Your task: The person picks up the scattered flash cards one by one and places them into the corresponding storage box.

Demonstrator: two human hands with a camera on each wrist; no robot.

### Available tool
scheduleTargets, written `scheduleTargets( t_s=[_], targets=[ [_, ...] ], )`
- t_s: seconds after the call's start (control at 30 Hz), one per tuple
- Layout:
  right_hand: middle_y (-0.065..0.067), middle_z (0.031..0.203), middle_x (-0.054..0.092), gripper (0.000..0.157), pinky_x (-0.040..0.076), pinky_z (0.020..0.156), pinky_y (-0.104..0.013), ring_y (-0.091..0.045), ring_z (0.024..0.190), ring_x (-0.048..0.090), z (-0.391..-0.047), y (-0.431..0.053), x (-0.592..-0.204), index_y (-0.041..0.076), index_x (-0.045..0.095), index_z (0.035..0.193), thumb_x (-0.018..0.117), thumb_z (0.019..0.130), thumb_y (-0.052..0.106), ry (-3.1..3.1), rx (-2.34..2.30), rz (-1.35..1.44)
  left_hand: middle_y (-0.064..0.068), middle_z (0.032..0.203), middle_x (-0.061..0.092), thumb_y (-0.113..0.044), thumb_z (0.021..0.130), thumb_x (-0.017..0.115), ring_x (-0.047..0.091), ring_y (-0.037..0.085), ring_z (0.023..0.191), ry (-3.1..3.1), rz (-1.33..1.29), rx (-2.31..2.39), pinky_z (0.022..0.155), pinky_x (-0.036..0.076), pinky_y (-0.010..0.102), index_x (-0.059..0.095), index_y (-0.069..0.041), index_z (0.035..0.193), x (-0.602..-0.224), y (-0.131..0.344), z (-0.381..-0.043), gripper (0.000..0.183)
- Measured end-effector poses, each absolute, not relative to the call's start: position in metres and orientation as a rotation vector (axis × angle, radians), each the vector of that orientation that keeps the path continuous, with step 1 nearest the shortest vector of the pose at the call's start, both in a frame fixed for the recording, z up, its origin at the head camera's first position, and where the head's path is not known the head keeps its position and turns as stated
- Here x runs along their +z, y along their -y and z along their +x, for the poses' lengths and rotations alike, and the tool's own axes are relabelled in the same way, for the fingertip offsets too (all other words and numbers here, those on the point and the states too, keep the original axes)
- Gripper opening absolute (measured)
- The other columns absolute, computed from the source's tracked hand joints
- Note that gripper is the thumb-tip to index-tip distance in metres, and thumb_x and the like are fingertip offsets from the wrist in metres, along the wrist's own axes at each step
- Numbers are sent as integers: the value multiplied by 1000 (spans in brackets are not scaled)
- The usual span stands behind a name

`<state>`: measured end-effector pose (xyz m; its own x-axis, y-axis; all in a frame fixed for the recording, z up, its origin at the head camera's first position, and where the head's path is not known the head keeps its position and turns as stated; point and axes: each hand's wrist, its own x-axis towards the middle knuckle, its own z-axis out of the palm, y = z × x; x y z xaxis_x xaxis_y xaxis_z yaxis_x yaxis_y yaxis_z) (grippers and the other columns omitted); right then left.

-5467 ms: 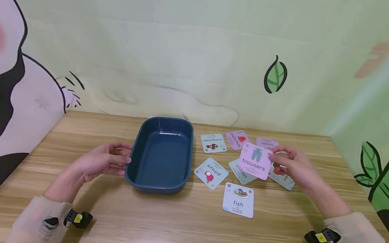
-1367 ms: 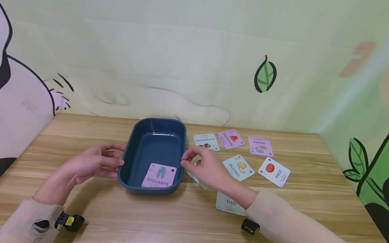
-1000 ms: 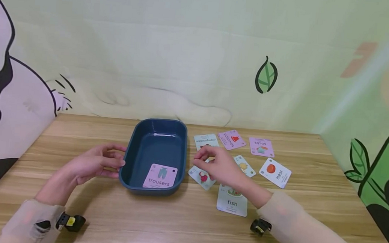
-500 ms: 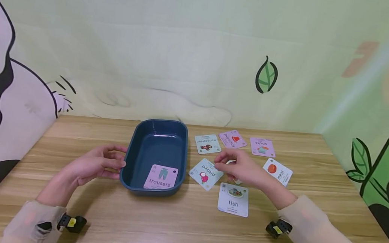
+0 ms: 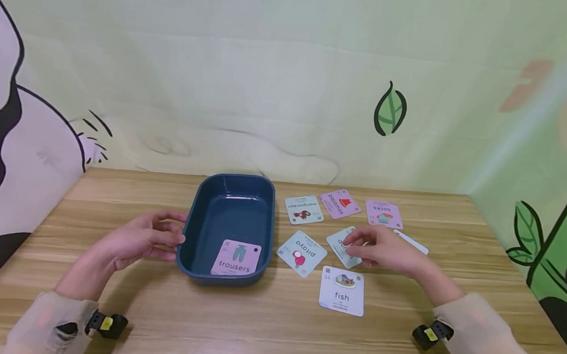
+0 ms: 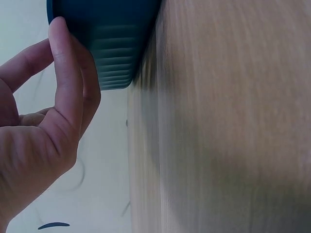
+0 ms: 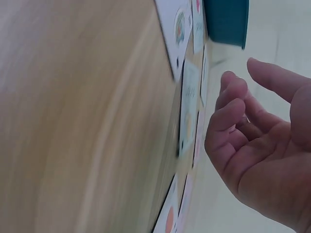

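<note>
Right grip (image 5: 382, 251) is released, thumb parted from bent fingers above a partly covered pale-blue card (image 5: 339, 243). Left grip (image 5: 148, 237), loose, touches the outer wall of the blue tray (image 5: 229, 211). Trousers card (image 5: 236, 258) lies inside; fish card (image 5: 342, 291) lies on the worktop (image 5: 204, 325).

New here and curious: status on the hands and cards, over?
Left hand touching blue tray. Right hand empty, above a partly hidden card. Trousers card inside tray. Nothing visibly in the way.
</note>
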<state>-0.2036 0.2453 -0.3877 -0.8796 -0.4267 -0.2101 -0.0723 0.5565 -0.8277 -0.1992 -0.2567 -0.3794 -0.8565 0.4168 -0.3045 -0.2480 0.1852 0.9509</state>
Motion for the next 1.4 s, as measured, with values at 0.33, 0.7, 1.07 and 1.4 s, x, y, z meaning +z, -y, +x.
scheduleTargets(
  t_s=[0.33,0.7,1.07,1.4],
  targets=[
    [-15,93,61,31,44,57,-24,-19,69,53,-208,-281,-391,-9,61,121,68,99,13,-2350,-1293,-378,19,117,54,-7,101,64,67,26,89,-1965,156,1714,85,61,42,27,8,151,-380,257,-200,64],
    [-10,98,64,36,50,58,-29,-20,75,55,-213,-317,-392,-10,62,123,69,98,15,-2522,-1198,-270,20,116,54,-7,101,64,67,26,89,-1971,145,1716,85,61,42,28,8,150,-379,257,-199,63],
    [-15,104,64,41,49,59,-29,-23,84,54,-215,-328,-392,-11,61,123,72,95,17,-2707,-1096,-142,18,113,56,-7,101,64,66,25,89,-1966,154,1722,85,61,42,28,8,150,-380,257,-200,63],
    [-17,104,60,47,46,71,-33,-28,93,53,-223,-332,-399,-15,60,123,74,94,20,-2801,-988,-97,18,114,56,-6,101,64,67,25,89,-1960,153,1725,85,60,43,28,8,150,-379,257,-199,63]
  ],
)
